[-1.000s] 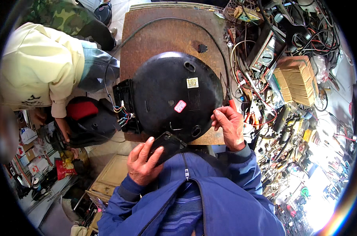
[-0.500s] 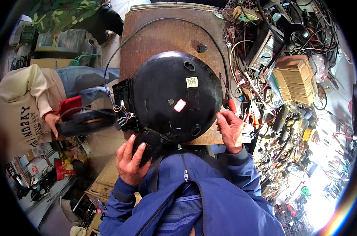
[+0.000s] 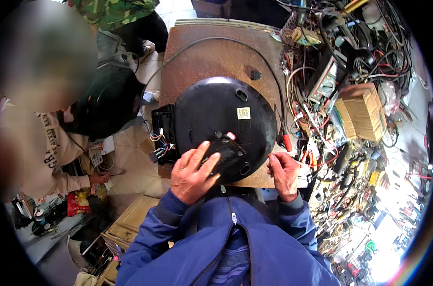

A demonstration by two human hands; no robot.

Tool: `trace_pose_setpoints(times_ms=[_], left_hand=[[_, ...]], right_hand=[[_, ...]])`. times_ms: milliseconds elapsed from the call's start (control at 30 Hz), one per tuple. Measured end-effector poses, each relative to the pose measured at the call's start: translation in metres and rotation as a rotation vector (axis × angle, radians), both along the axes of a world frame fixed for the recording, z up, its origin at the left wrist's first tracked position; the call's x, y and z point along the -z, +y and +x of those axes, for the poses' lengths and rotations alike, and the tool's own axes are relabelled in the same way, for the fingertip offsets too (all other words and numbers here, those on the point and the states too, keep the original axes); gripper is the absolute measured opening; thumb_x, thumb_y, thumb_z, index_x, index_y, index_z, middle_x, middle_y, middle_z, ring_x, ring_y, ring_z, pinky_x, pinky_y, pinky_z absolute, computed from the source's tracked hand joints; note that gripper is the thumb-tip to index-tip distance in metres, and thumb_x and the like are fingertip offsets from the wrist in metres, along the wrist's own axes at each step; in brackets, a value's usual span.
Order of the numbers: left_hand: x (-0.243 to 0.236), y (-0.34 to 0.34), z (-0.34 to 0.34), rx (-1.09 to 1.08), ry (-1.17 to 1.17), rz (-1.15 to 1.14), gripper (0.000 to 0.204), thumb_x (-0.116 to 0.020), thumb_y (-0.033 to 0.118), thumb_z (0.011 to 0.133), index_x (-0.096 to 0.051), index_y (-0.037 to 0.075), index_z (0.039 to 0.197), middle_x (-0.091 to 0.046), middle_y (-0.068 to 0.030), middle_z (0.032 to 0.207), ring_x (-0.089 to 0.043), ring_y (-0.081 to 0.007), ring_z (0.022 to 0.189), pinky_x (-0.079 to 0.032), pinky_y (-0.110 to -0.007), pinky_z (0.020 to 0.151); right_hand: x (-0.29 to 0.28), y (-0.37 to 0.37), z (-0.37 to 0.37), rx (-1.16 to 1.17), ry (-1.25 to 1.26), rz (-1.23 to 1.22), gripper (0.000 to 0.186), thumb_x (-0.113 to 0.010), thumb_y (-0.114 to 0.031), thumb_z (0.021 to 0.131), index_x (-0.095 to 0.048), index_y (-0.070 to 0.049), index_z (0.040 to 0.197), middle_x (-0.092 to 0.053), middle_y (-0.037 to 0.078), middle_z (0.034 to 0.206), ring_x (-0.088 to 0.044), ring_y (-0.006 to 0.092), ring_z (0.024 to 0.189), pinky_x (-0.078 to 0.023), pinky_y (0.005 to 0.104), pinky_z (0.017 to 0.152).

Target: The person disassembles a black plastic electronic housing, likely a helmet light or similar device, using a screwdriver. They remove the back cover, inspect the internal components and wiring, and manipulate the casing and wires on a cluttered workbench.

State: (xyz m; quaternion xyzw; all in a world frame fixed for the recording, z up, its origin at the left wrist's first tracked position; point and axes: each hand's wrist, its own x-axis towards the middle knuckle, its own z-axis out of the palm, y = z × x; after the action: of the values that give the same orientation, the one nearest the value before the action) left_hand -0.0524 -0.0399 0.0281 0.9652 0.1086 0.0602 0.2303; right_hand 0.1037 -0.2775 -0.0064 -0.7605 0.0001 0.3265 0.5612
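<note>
A round black appliance base point(image 3: 202, 107) lies on the wooden table, with a square code label and two oval slots on its surface. Colored wires with connectors point(image 3: 161, 145) hang out of its open left end. My left hand point(image 3: 191, 174) grips a small black plastic part point(image 3: 224, 155), holding it over the lower middle of the base; the fingers cover some of it. Beside the base's lower right edge is my right hand point(image 3: 284, 175), its thumb and fingertips pinched together. Whatever they hold, if anything, is too small to make out.
A black cable point(image 3: 235, 39) arcs across the brown table point(image 3: 192, 57), near a small black connector point(image 3: 256, 75) and a red-handled tool point(image 3: 287, 142). To the right are a multimeter point(image 3: 327, 81), a cardboard box point(image 3: 362, 112) and heaped parts. Another person point(image 3: 33, 157) leans in at left.
My left hand has carried the black plastic part right, from the base's lower left edge to over its surface. My right hand stays pinched. The person at left has leaned forward.
</note>
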Motion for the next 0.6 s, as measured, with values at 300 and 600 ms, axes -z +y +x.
trace_pose_setpoints(times_ms=[300,600], left_hand=[[0.014,-0.021,0.039,-0.129,0.008,-0.007,0.066,-0.082,0.031,0.079,-0.062,0.017,0.141,-0.050,-0.0143,0.154,-0.056,-0.0332,0.121,-0.048,-0.043,0.098],[0.031,-0.031,0.045,-0.198,0.044,0.078,0.068,-0.075,0.041,0.084,-0.056,0.022,0.147,-0.046,-0.0138,0.156,-0.050,-0.0331,0.126,-0.040,-0.045,0.102]], right_hand=[[0.012,-0.010,0.013,0.065,-0.088,-0.018,0.021,-0.065,-0.018,0.103,-0.068,0.002,0.109,-0.067,0.002,0.084,-0.060,0.0085,0.072,-0.048,0.0237,0.066],[0.065,-0.007,0.020,-0.065,-0.221,-0.167,0.057,-0.065,-0.034,0.101,-0.055,0.012,0.134,-0.060,0.024,0.133,-0.064,0.0302,0.114,-0.049,0.0387,0.101]])
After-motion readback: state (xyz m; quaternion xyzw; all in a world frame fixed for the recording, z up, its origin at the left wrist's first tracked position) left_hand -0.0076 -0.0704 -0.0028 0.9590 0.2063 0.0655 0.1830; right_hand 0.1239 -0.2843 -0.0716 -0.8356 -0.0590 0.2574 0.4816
